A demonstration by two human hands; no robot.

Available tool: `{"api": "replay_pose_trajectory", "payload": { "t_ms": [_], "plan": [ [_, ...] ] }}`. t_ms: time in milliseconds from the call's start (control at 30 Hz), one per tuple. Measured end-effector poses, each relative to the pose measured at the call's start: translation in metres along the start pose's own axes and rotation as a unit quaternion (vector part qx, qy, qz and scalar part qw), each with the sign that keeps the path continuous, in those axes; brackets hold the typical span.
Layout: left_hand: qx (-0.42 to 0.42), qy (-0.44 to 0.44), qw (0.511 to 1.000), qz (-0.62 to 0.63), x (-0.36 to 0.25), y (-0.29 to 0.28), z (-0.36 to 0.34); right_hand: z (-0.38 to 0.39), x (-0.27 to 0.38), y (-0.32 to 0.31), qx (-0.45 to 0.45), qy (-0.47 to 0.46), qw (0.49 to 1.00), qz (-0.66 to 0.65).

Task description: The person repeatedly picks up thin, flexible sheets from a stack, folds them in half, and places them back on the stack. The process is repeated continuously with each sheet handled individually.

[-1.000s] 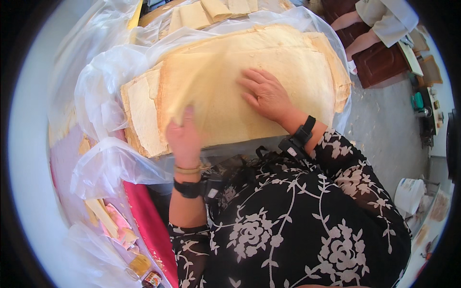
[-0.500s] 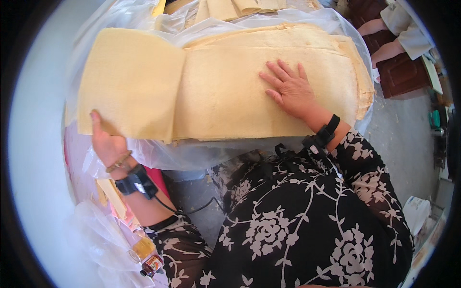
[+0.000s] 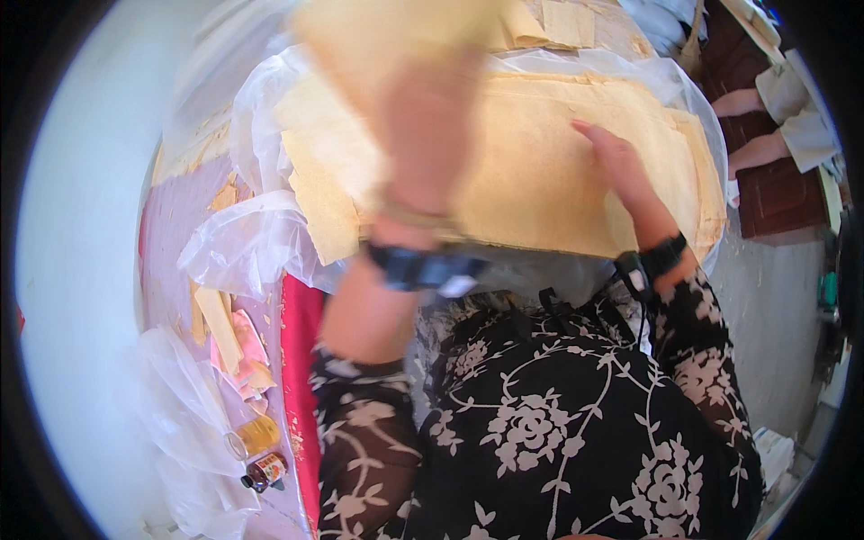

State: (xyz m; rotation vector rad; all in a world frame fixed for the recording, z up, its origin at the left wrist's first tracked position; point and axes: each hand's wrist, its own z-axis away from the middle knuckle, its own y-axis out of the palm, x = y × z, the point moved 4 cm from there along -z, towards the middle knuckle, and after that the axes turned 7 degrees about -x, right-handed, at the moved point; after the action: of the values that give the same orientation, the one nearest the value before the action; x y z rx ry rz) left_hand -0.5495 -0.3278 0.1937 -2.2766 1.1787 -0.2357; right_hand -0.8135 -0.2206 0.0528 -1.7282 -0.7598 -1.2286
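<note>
A stack of thin tan sheets (image 3: 540, 180), ragged at the edges, lies on clear plastic in front of me. My left hand (image 3: 432, 135), smeared by motion, is over the left part of the stack. A raised tan sheet (image 3: 387, 36), blurred too, goes up with it from the pile; the fingers seem closed on it, though their tips are hidden. Toward the stack's right side, my right hand (image 3: 621, 166) rests on or just above the top sheet, turned partly on edge with its fingers stretched out and nothing visible in it.
Clear plastic sheeting (image 3: 256, 238) bunches left of the stack. Nearer on the left are tan strips (image 3: 220, 328), a pink packet (image 3: 247, 364), a jar of yellow liquid (image 3: 256, 436) and a small dark bottle (image 3: 265, 470). Another person's arm (image 3: 756, 153) shows at upper right.
My left hand has swept up and to the right from the stack's left corner, lifting the sheet. My right hand has shifted right and turned more on edge.
</note>
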Motion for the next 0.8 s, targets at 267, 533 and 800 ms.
{"api": "replay_pose_trajectory", "payload": {
  "t_ms": [267,533,800],
  "plan": [
    [0.222,-0.045,0.889,0.398,-0.156,0.096,0.101,0.044,-0.018,-0.073,-0.057,0.26,0.943,-0.201],
    [0.096,-0.294,0.944,0.117,0.007,-0.008,0.136,0.019,-0.053,-0.129,-0.032,0.199,0.979,0.043],
    [0.239,-0.454,0.854,0.09,0.035,0.047,0.169,0.029,0.022,-0.096,-0.169,-0.132,0.85,0.482]
  ]
}}
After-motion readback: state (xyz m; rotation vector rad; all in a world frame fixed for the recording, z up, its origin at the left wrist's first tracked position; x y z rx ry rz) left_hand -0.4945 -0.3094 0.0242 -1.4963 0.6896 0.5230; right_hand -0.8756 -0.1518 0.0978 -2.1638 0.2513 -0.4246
